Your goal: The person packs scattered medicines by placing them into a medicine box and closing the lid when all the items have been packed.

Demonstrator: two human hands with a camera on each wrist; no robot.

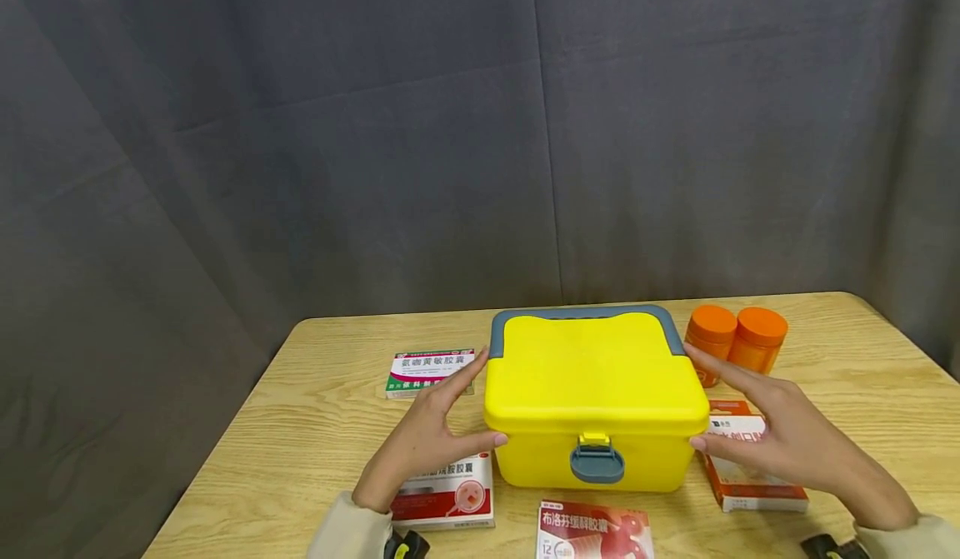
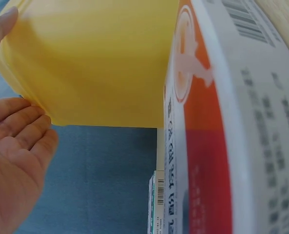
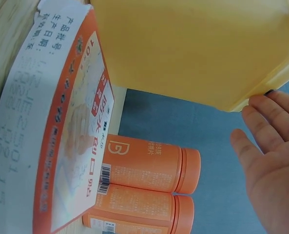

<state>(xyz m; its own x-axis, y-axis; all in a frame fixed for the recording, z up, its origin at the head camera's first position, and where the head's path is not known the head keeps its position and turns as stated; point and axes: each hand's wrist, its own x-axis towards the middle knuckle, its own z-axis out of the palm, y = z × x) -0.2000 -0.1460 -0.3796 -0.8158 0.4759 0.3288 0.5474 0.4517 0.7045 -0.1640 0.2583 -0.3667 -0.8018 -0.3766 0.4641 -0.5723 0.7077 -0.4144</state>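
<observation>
A yellow plastic storage box [image 1: 592, 376] with a grey-blue handle [image 1: 585, 312] folded round the back of its lid stands on the table. On its front a grey-blue latch [image 1: 597, 463] hangs down, away from the yellow tab. My left hand [image 1: 427, 430] touches the box's left side, thumb at the front corner and index finger toward the back; my right hand [image 1: 783, 426] mirrors it on the right. In both wrist views, fingertips lie along the lid's rim, the fingers fairly straight. The lid is down, and the inside is hidden.
A red-and-white medicine box [image 1: 442, 501] lies left of the yellow box, a green-and-white one [image 1: 431, 367] behind it. Another red box [image 1: 592, 534] lies in front. On the right are an orange-and-white box [image 1: 757, 476] and two orange bottles [image 1: 761, 338]. A grey curtain [image 1: 420, 167] hangs behind.
</observation>
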